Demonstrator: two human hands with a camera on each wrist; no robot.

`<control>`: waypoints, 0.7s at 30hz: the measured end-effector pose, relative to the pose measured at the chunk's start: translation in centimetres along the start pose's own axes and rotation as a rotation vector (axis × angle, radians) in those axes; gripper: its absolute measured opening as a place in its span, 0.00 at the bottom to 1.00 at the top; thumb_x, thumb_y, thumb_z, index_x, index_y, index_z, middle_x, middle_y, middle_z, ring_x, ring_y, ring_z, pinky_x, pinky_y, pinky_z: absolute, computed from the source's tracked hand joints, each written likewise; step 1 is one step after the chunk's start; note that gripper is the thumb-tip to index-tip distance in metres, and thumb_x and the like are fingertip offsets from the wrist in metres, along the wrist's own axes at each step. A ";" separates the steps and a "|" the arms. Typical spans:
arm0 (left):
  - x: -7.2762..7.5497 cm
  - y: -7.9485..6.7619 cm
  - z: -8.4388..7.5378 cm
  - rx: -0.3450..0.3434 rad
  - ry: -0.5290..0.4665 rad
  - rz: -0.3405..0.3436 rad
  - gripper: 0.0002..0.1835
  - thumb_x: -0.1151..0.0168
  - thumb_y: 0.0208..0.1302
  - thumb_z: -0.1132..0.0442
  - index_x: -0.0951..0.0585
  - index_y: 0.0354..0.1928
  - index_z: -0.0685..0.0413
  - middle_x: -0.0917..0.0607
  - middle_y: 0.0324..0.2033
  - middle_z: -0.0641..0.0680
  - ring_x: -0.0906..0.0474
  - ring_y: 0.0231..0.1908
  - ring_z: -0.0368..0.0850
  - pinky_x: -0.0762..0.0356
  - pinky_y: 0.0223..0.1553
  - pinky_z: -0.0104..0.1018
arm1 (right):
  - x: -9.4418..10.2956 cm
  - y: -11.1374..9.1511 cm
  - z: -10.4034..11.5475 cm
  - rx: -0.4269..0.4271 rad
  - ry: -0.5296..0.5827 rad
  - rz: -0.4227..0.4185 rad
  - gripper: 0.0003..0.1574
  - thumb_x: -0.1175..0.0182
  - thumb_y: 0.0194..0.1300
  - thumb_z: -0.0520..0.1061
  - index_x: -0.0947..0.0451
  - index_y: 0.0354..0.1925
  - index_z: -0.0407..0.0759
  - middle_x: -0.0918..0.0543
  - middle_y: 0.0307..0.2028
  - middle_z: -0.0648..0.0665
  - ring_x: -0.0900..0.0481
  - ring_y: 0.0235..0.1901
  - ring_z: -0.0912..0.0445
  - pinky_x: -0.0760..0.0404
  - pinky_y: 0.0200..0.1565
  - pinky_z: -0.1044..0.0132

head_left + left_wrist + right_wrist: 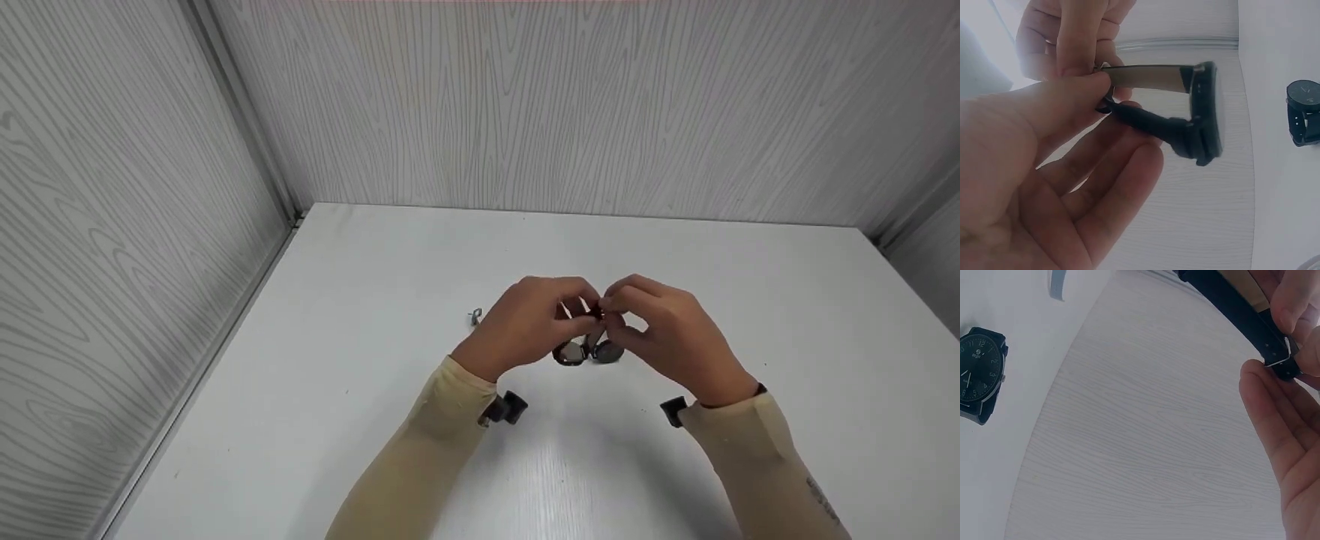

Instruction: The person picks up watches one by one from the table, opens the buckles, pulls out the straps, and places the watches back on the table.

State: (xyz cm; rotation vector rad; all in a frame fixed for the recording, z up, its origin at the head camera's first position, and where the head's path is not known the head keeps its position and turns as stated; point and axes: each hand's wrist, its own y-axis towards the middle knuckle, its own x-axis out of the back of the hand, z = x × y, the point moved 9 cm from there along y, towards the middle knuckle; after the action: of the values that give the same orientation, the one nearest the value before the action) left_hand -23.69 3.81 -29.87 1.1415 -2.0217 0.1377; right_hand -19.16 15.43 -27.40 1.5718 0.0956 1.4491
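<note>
Left hand (520, 328) and right hand (675, 337) meet above the white surface (375, 300), a little right of centre — fingertips together over one wristwatch. Farthest left, just beyond the left hand, lies a small silvery object (475, 316), too little exposed to identify. Next comes the left hand, its thumb and a finger pinching the strap close to the buckle, the other fingers loosely bent and apart. Between the hands hangs the black round-cased wristwatch with a dark strap, tan on the inside (1205, 112), its case lower than the fingertips and its strap drawn into a loop. Below it a second black-dialled round wristwatch (979, 374) rests on the surface, untouched. On the right, the right hand pinches the strap end at the silver-coloured metal buckle (1278, 362), its grip nearly closed.

As for progress, the holed strap end appears to run through the buckle; whether the pin sits in a hole, or whether the strap is being fastened or undone, I cannot tell. Settling the pin and strap end seems the part left — if this is fastening.

Both forearms, in cream sleeves (416, 461), reach in from the near side and angle inward, wrists raised off the surface and fingertips turned toward each other.
</note>
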 end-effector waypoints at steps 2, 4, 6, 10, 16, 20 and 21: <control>-0.1 0.0 0.1 0.007 0.001 0.003 0.06 0.31 0.70 0.56 0.13 0.46 0.44 0.13 0.33 0.39 0.19 0.33 0.32 0.23 0.36 0.30 | -0.2 0.0 -0.2 -0.019 0.016 0.014 0.17 0.32 0.58 0.24 0.19 0.41 0.40 0.14 0.40 0.51 0.14 0.36 0.62 0.19 0.40 0.74; -0.2 0.1 0.2 0.012 0.005 0.002 0.07 0.31 0.70 0.55 0.12 0.46 0.45 0.13 0.33 0.39 0.20 0.32 0.32 0.23 0.36 0.30 | -0.5 0.0 -0.5 -0.058 0.037 0.035 0.16 0.32 0.60 0.26 0.19 0.42 0.41 0.14 0.40 0.52 0.14 0.37 0.62 0.18 0.42 0.74; -0.1 0.0 0.2 0.008 0.006 -0.003 0.08 0.32 0.71 0.54 0.13 0.46 0.46 0.13 0.32 0.39 0.20 0.32 0.32 0.23 0.35 0.29 | -0.7 0.0 -1.0 -0.118 0.052 0.050 0.14 0.33 0.63 0.29 0.19 0.45 0.43 0.15 0.40 0.53 0.15 0.38 0.63 0.17 0.43 0.72; 0.2 -0.1 0.2 -0.009 -0.019 -0.036 0.07 0.33 0.71 0.54 0.13 0.45 0.46 0.14 0.31 0.38 0.20 0.31 0.31 0.23 0.35 0.30 | -1.0 0.0 -1.9 -0.231 0.078 0.062 0.11 0.35 0.69 0.34 0.20 0.49 0.43 0.14 0.40 0.54 0.15 0.38 0.64 0.15 0.43 0.66; 0.4 0.0 -0.1 -0.009 -0.032 -0.050 0.06 0.33 0.71 0.57 0.13 0.45 0.48 0.12 0.33 0.39 0.18 0.33 0.28 0.21 0.37 0.29 | -0.7 0.0 -1.9 -0.225 0.102 0.034 0.12 0.33 0.68 0.33 0.18 0.49 0.41 0.13 0.39 0.53 0.15 0.36 0.64 0.17 0.40 0.70; 0.4 0.2 -0.3 -0.019 0.049 -0.055 0.07 0.34 0.71 0.57 0.12 0.45 0.48 0.11 0.34 0.40 0.18 0.33 0.28 0.22 0.37 0.28 | -0.6 -0.1 -1.9 -0.202 0.107 0.015 0.13 0.32 0.66 0.32 0.18 0.49 0.39 0.13 0.40 0.52 0.15 0.37 0.64 0.18 0.41 0.73; 0.4 0.3 -0.4 -0.027 0.072 -0.058 0.07 0.33 0.71 0.56 0.12 0.45 0.48 0.11 0.34 0.41 0.18 0.33 0.29 0.22 0.37 0.28 | -0.6 -0.1 -1.9 -0.198 0.110 0.017 0.13 0.32 0.66 0.32 0.18 0.49 0.40 0.13 0.40 0.52 0.15 0.37 0.64 0.18 0.42 0.73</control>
State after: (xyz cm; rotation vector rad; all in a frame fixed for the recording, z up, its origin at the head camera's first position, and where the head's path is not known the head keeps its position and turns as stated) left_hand -23.75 3.89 -29.23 1.1601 -1.9197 0.1202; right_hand -20.77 16.18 -28.21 1.3366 0.0026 1.5100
